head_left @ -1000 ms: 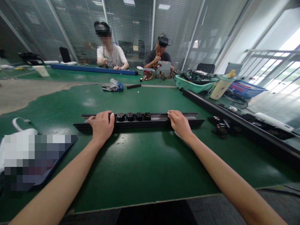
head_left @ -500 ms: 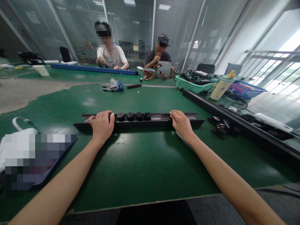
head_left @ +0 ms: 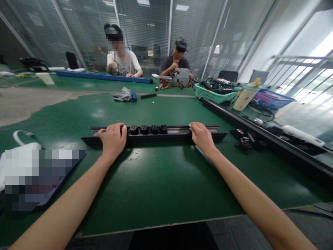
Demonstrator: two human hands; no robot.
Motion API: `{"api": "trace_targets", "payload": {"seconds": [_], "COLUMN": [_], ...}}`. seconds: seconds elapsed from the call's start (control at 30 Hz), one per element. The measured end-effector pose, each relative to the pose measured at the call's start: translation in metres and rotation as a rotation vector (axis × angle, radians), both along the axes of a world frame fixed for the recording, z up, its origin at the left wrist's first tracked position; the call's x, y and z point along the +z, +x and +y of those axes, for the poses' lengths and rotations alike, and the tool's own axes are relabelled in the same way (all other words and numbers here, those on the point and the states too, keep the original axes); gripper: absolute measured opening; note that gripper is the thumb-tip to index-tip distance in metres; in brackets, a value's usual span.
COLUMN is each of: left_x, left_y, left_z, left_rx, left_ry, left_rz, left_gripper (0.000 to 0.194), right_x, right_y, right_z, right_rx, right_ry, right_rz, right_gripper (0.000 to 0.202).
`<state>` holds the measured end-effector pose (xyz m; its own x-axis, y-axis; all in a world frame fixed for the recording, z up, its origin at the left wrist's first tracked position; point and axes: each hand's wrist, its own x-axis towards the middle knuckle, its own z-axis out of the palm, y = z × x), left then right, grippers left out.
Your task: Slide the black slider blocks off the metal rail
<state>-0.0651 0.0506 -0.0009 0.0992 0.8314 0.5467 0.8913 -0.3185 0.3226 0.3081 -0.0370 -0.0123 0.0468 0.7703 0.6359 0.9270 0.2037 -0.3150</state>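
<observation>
A black channel-shaped rail point(head_left: 161, 138) lies crosswise on the green table. Several round black modules point(head_left: 144, 130) sit in a row in its channel, from the left part to just past the middle. Over the left part of the rail, my left hand point(head_left: 113, 138) is closed around it, thumb near the leftmost module in sight. My right hand point(head_left: 201, 137) grips the rail's right part, with its fingertips at the channel. The channel's grey inside shows between the last module and my right hand.
A long black rail point(head_left: 260, 135) slants along the right, beside loose black parts point(head_left: 244, 146). Farther back are a green basket point(head_left: 215, 96), a bottle point(head_left: 246, 97), gloves point(head_left: 125, 94) and a blue bar point(head_left: 104, 77). Two people sit opposite. A tablet-like object point(head_left: 65, 173) lies left.
</observation>
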Motion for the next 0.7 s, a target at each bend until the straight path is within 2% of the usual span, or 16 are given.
{"api": "trace_targets", "payload": {"seconds": [0.5, 0.7], "left_x": [0.0004, -0.0005], "left_y": [-0.0002, 0.0001], "left_z": [-0.0004, 0.0005], "left_rx": [-0.003, 0.014], "left_ry": [-0.006, -0.017], "left_rz": [-0.005, 0.012], "left_gripper": [0.043, 0.045], "right_x": [0.0024, 0.0054], "right_y": [0.0024, 0.0036], "right_z": [-0.0010, -0.0018], "right_rx": [-0.022, -0.052], "right_ry": [-0.019, -0.073], "right_rz": [-0.002, -0.004], "right_gripper": [0.030, 0.029]}}
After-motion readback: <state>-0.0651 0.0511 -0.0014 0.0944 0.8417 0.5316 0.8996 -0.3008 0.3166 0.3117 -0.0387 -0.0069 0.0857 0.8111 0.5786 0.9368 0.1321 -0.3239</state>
